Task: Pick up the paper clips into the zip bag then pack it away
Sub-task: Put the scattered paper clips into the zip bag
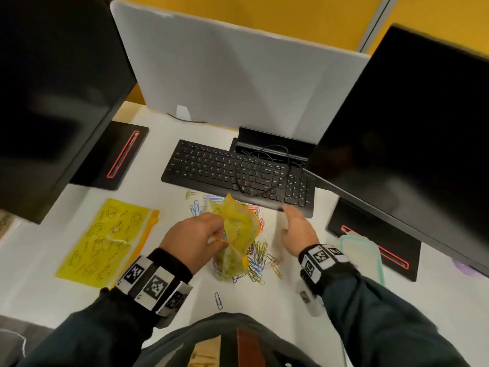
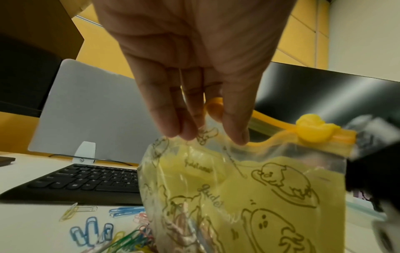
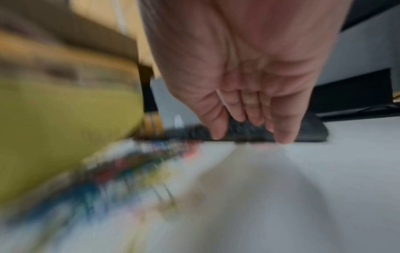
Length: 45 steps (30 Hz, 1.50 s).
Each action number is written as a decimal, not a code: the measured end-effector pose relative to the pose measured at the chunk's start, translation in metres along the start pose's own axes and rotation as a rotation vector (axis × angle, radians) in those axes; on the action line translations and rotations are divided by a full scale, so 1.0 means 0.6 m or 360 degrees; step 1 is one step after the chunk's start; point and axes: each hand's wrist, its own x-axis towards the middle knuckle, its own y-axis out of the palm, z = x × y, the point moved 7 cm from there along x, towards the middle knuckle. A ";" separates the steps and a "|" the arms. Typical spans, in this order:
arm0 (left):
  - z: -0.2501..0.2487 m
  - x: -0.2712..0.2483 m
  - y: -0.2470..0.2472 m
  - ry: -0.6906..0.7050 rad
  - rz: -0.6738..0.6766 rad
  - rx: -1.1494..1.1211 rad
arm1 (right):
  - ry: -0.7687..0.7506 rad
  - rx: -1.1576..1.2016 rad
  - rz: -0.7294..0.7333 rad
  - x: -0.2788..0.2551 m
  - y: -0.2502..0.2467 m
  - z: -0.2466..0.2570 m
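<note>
My left hand (image 1: 211, 234) pinches the orange-zippered rim of a yellow zip bag (image 1: 238, 234) and holds it upright above a pile of coloured paper clips (image 1: 258, 256). In the left wrist view the fingertips (image 2: 236, 137) grip the bag (image 2: 249, 196) just below its duck-shaped slider (image 2: 311, 131), and a few clips show inside it near the bottom. My right hand (image 1: 293, 221) hovers open to the right of the bag, fingers straight, near the keyboard's front edge. The right wrist view is blurred; the hand (image 3: 249, 133) holds nothing.
A second yellow zip bag (image 1: 105, 239) lies flat at the left. A black keyboard (image 1: 238, 176) with a cable sits behind the clips, between two dark monitors (image 1: 410, 144) on black bases. A clear lidded container (image 1: 362, 247) rests at the right. One blue clip (image 1: 218, 300) lies nearest me.
</note>
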 end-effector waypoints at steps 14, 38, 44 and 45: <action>0.045 -0.012 -0.042 -0.0157 -0.0213 -0.0118 | -0.0248 -0.0402 0.0480 -0.088 0.130 0.001; -0.023 0.014 0.006 -0.0016 0.0143 0.0069 | -0.0553 -0.0312 -0.0149 -0.113 -0.078 0.175; -0.032 0.017 -0.013 0.0013 0.0039 0.0051 | -0.0660 -0.0277 -0.0224 -0.110 -0.071 0.210; -0.024 0.016 -0.018 -0.0016 0.0020 0.0046 | -0.0694 -0.0206 -0.0354 -0.119 -0.080 0.200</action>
